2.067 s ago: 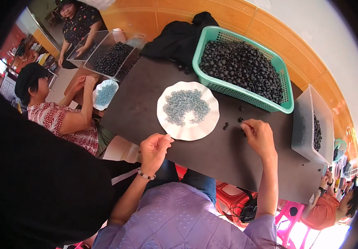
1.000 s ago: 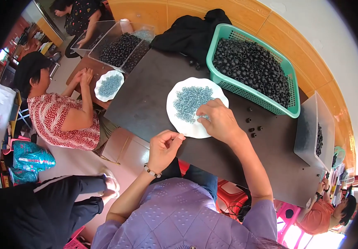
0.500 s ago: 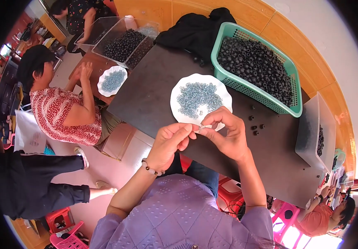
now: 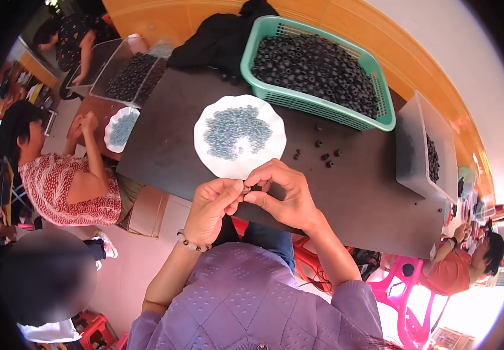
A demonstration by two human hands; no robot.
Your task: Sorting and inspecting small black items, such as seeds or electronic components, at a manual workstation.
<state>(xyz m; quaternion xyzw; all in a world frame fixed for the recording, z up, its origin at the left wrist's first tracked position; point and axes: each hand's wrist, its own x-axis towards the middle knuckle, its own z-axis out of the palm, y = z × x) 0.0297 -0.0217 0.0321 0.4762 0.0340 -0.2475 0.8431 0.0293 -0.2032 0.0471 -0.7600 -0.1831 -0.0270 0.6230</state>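
My left hand (image 4: 212, 205), with a beaded bracelet at the wrist, is closed in a pinch on a small dark, shiny piece (image 4: 246, 189); its exact kind is too small to tell. My right hand (image 4: 284, 197) meets it from the other side, thumb and index finger curled around the same piece. Both hands are above the table's near edge, just in front of a white scalloped plate (image 4: 270, 157). Many tiny bluish, clear pieces (image 4: 237, 129) lie spread on that plate, with a small bare patch toward my hands.
A green basket (image 4: 316, 111) full of small black ring-like parts (image 4: 316, 70) stands at the back. Several loose black parts (image 4: 325, 157) lie on the dark table (image 4: 345, 198). At right is a clear bin (image 4: 424, 151). A co-worker (image 4: 71, 181) sits left beside another plate (image 4: 109, 137).
The view has shifted, so the table contents appear further left. A small dark piece now shows between my fingertips, where a pale tiny piece showed before. My hands stay together.
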